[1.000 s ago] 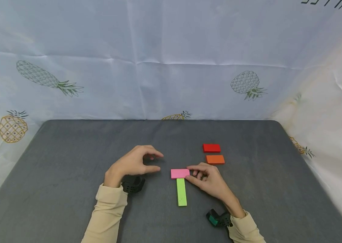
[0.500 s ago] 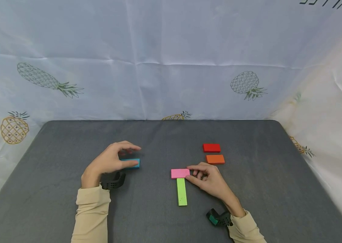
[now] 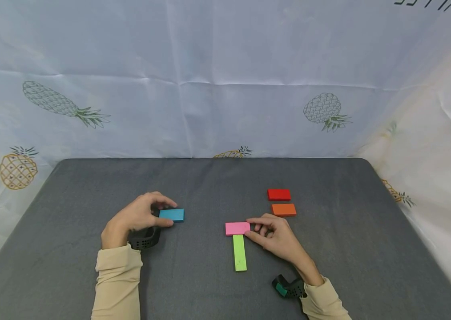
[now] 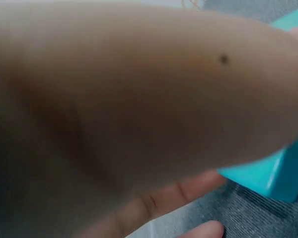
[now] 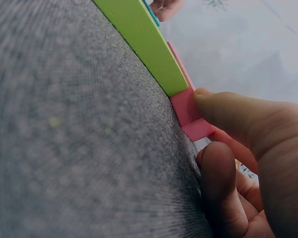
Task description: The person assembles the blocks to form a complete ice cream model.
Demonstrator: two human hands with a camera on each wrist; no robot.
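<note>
A light-blue rectangular block (image 3: 171, 215) lies flat on the grey table, its left end between the thumb and fingers of my left hand (image 3: 135, 214). The left wrist view shows the blue block (image 4: 256, 176) at right, largely hidden behind the blurred thumb. My right hand (image 3: 275, 237) pinches the right end of a pink block (image 3: 236, 228) with thumb and index finger. A lime-green block (image 3: 239, 253) meets the pink one's near side, making a T. In the right wrist view the green block (image 5: 146, 44) touches the pink block (image 5: 186, 106).
A red block (image 3: 279, 195) and an orange block (image 3: 283, 210) lie apart, beyond my right hand. Behind the grey table (image 3: 209, 178) hangs a white cloth (image 3: 225, 111) printed with pineapples. Black cameras are strapped to both wrists.
My left hand has moved left from near the pink block to the blue block, and its fingers have come down around that block's end. The right hand stays on the pink block.
</note>
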